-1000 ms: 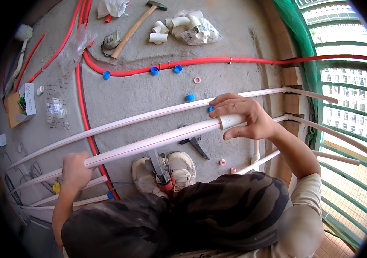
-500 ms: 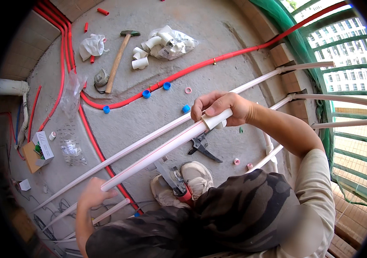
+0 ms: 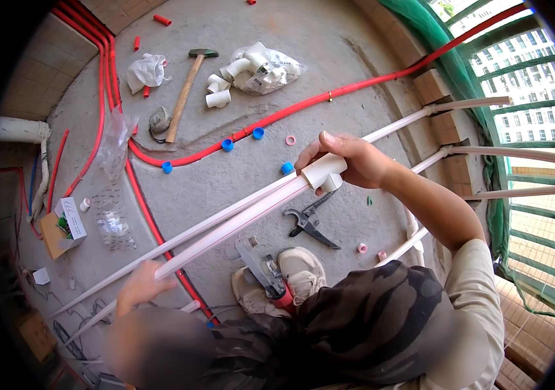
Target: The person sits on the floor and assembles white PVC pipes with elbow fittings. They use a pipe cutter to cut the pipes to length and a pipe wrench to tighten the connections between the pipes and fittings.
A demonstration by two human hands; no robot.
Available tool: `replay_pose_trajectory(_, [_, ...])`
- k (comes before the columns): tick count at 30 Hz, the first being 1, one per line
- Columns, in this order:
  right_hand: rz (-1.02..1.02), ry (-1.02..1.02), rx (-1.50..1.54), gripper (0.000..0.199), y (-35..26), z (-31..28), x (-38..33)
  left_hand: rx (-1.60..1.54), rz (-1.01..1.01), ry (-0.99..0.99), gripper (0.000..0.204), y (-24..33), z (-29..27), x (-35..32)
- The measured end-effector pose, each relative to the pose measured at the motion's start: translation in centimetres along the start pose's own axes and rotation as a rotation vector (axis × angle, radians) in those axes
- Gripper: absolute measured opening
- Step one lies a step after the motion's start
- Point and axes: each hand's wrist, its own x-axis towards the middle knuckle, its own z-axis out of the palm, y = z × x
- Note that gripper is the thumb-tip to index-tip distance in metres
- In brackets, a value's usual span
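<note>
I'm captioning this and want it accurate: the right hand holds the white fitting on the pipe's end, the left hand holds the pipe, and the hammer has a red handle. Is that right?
Not quite: the hammer's handle is light brown, not red, as the head view shows. The right hand does hold the white fitting on the end of the pipe, the left hand the pipe.

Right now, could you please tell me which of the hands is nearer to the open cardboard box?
Left. The left hand holds the pipe right of the cardboard box; the right hand, at the white fitting, is much farther right.
</note>
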Motion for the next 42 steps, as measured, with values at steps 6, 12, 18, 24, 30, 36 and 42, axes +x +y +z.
replay_pose_trajectory(6, [0.026, 0.044, -0.027, 0.076, -0.2, 0.1, 0.6, 0.157, 0.005, 0.362, 0.031, 0.5, 1.4, 0.0])
replay_pose_trajectory(12, [-0.001, -0.063, 0.162, 0.082, -3.5, 1.4, 0.4, 0.266, -0.062, 0.727, 0.033, 0.7, 0.9, 0.2])
replay_pose_trajectory(18, [-0.242, 0.013, -0.057, 0.081, -5.7, 5.2, -0.7, 0.362, 0.066, 0.866, 0.038, -0.9, -0.4, -1.2])
replay_pose_trajectory(24, [-0.368, -0.039, -0.122, 0.087, -4.2, 6.2, -2.4, 0.354, 0.096, 0.869, 0.043, -1.7, 0.4, -4.5])
replay_pose_trajectory(30, [-0.423, -0.183, -0.193, 0.090, -4.1, 6.8, -3.0, 0.308, 0.119, 0.928, 0.046, -2.6, 1.9, -6.6])
replay_pose_trajectory(36, [-0.794, -0.479, -0.347, 0.051, -4.0, 6.7, -2.3, 0.454, 0.115, 1.018, 0.051, -5.7, 2.3, -8.9])
replay_pose_trajectory(42, [-0.873, -0.510, -0.596, 0.046, -5.6, 9.6, -2.6, 0.547, 0.124, 1.142, 0.055, -7.1, 3.5, -11.1])
